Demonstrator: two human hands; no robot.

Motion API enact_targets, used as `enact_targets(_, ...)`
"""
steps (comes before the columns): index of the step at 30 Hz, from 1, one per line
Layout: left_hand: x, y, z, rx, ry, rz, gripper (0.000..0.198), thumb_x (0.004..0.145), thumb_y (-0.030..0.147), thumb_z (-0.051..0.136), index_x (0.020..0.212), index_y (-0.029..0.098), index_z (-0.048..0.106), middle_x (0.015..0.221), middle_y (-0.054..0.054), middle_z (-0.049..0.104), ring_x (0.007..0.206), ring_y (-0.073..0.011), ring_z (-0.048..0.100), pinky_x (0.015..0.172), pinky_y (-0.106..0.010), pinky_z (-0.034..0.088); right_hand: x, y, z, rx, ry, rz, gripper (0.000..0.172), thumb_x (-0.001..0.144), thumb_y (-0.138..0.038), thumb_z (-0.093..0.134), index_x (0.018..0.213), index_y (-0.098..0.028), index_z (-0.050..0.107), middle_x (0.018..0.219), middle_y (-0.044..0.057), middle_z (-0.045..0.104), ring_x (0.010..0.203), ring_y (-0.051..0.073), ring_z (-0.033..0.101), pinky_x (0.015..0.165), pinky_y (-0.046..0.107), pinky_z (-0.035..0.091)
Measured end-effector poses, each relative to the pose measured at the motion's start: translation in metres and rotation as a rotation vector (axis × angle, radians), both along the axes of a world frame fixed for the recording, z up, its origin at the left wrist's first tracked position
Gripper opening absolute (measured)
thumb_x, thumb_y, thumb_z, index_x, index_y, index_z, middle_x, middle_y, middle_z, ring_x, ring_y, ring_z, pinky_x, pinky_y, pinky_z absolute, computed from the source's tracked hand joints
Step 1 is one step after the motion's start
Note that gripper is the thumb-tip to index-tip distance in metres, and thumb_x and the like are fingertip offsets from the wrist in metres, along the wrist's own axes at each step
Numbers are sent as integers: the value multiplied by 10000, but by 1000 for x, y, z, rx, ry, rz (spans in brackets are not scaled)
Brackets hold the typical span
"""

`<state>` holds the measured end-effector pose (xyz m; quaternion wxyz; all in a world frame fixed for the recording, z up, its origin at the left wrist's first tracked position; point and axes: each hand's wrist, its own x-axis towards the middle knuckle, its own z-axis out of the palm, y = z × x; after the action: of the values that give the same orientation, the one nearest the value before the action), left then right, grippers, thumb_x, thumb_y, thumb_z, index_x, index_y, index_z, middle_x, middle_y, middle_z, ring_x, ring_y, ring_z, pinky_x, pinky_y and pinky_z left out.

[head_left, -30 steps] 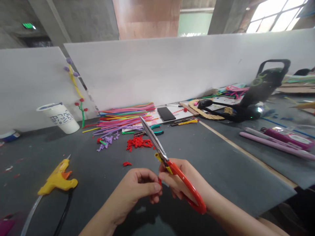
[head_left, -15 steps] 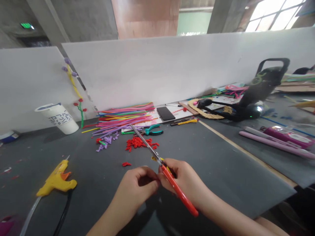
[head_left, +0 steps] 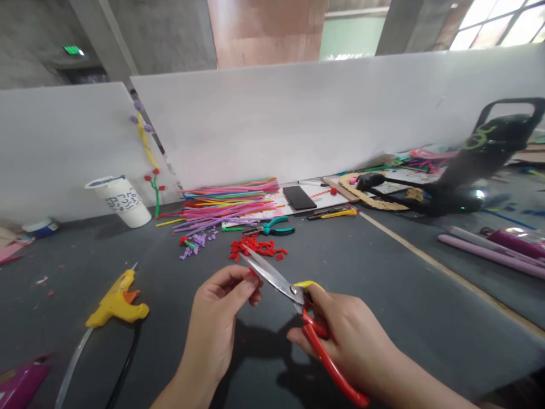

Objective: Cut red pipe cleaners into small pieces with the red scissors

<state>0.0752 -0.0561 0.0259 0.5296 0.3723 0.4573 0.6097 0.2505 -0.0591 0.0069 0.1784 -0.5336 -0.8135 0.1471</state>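
Observation:
My right hand (head_left: pixel 351 326) is closed around red-handled scissors (head_left: pixel 279 278), whose blades point up and left, slightly parted. A yellow strip (head_left: pixel 313 283) curves beside the pivot at my right fingers; I cannot tell what it is. In my left hand (head_left: pixel 225 304), thumb and fingers pinch a small piece of red pipe cleaner (head_left: pixel 254 274), close to the blades and mostly hidden by the fingertips. Just beyond the blade tips lies a pile of short red pipe cleaner pieces (head_left: pixel 266 248). Left of it are purple pieces (head_left: pixel 200 243).
A yellow glue gun (head_left: pixel 117 301) lies at left, below a white cup (head_left: pixel 123 199). Behind the piles are long pipe cleaners (head_left: pixel 230 204), teal-handled pliers (head_left: pixel 276 226), a phone (head_left: pixel 299 197) and a yellow utility knife (head_left: pixel 338 213). A black device (head_left: pixel 481 165) stands at right.
The scissors have turned in my right hand, and their blades now lie close to my left fingertips. My hands have moved apart. The view has shifted, so the table things appear farther right.

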Motion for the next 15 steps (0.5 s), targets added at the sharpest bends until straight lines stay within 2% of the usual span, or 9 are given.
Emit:
enact_targets(5,-1,-3,-1,29,-30,26,34,659,136,633,632,156,629,575,27,591,538,-75,504,538,-176,401,3,-1,-10,74,-105,29,413,718,-609,437,716,-196,456,566,14,563,465,165,519,437,231,267)
enact_targets(15,-2,0,-3,41,-31,2,30,685,160,622,658,159,636,595,17,604,558,-80,510,552,-185,402,5,-3,-9,124,-112,49,429,745,-618,394,723,-195,461,563,13,565,457,164,531,433,237,290)
